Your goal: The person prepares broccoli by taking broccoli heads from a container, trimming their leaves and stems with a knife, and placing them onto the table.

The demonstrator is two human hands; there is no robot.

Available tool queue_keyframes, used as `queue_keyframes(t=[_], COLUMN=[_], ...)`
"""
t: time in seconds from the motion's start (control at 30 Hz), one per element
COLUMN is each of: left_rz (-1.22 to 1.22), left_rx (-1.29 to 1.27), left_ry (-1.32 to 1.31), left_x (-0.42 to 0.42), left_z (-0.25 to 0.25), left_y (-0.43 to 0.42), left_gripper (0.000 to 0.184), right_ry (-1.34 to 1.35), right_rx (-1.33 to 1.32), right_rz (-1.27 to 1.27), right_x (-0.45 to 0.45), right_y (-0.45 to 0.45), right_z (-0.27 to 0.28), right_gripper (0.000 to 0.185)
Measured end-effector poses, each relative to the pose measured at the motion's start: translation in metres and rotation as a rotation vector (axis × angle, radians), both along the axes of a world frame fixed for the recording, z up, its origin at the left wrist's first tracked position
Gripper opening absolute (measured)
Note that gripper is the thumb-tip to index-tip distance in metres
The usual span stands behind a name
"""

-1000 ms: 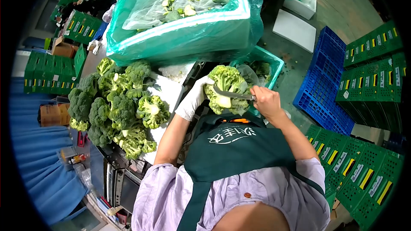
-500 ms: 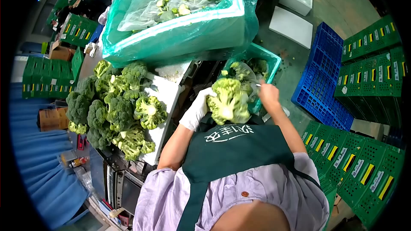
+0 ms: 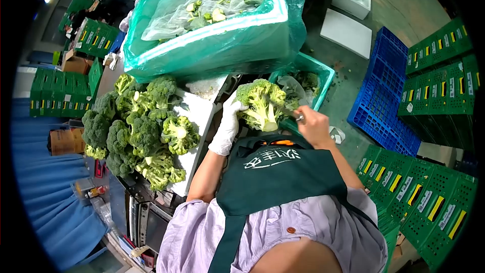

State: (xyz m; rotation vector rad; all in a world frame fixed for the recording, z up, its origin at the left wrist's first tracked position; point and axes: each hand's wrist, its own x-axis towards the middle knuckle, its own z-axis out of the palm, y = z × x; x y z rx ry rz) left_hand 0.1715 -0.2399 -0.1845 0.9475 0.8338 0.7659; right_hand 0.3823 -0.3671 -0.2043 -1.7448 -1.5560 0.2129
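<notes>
Green floor (image 3: pixel 339 91) behind; knife (image 3: pixel 289 111) back at broccoli head (image 3: pixel 261 102), stem toward apron (image 3: pixel 283 177).

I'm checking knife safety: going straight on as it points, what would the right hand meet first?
Most likely the green, pale-stemmed broccoli head in the white-gloved left hand; the metal knife in the right hand overlaps it in view, but depth is unclear.

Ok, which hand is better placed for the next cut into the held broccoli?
Probably the right hand: it grips the knife, with the blade close to the broccoli. The gloved left hand holds the broccoli from the opposite side.
</notes>
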Motion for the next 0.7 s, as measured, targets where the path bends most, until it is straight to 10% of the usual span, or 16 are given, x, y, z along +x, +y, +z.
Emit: queue_keyframes(t=[0.2, 0.47, 0.7], left_rz=[0.173, 0.336, 0.437], left_rx=[-0.205, -0.213, -0.172], left_ry=[-0.221, -0.392, -0.552], left_x=[0.001, -0.008, -0.015], left_z=[-0.014, -0.012, -0.031], left_y=[-0.01, -0.014, -0.019], left_gripper=[0.062, 0.053, 0.061], right_ry=[0.043, 0.046, -0.137], right_rx=[-0.44, -0.055, -0.302], right_rz=[-0.342, 0.01, -0.197], right_x=[0.022, -0.018, 0.031], right_y=[0.004, -0.011, -0.002], right_z=[-0.058, 0.011, -0.015], right_gripper=[0.02, 0.02, 0.019])
